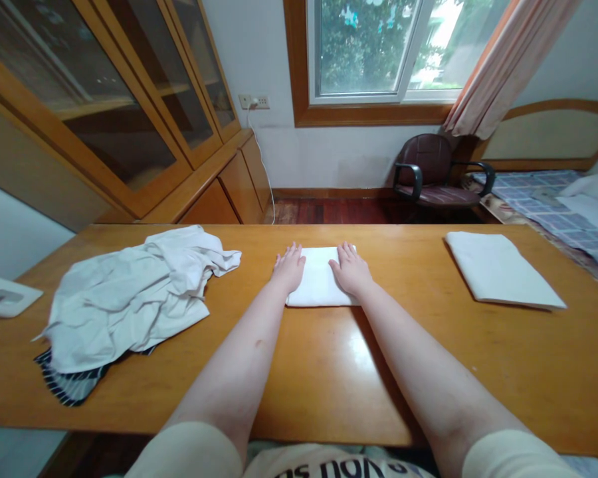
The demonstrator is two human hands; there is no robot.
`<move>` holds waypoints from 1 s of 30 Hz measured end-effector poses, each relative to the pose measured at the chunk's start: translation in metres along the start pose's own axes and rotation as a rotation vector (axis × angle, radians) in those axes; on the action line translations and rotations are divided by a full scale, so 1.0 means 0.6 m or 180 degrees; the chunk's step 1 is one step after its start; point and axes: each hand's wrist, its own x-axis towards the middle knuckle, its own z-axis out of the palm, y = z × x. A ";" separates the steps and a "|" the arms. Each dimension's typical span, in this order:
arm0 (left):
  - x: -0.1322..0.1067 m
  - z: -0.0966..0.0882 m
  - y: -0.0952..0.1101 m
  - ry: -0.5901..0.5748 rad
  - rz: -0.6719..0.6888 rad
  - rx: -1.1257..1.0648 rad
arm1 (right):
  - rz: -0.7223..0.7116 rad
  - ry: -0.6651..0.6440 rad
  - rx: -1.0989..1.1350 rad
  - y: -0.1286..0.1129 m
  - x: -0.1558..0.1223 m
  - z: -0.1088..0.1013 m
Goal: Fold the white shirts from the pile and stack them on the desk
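Observation:
A small white folded cloth [320,279] lies flat in the middle of the wooden table, squared into a rectangle. On its left edge rests my left hand [290,267], palm down with the fingers stretched out. My right hand [351,269] lies flat over the right edge, its thumb pointing inward across the fabric. Neither hand grips anything. To the left is a rumpled heap of white clothing [134,295], with a dark striped piece [70,378] showing beneath it. Over on the right sits another white folded cloth [503,269], larger and neatly flattened.
The wooden table [329,378] spans the view. At its left edge is a white object with an oval cutout [7,295]. Beyond stand a glass-door cabinet [144,86], a maroon office chair [433,172] and a bed [558,199]. A white cable [262,153] hangs from the wall socket.

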 end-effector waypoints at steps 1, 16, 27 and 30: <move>0.000 0.000 -0.005 -0.0007 0.0032 -0.0027 | 0.0015 0.0000 0.0033 0.005 -0.002 -0.001; -0.067 0.006 0.083 0.0461 0.0756 0.0746 | 0.0711 0.0261 -0.0007 0.016 -0.008 0.003; -0.039 0.000 0.033 0.0161 0.0835 0.0507 | 0.1042 0.0153 -0.0172 0.009 -0.038 -0.005; -0.026 -0.009 0.027 -0.0107 0.1321 0.0626 | 0.1198 0.0226 -0.0503 0.005 -0.060 -0.007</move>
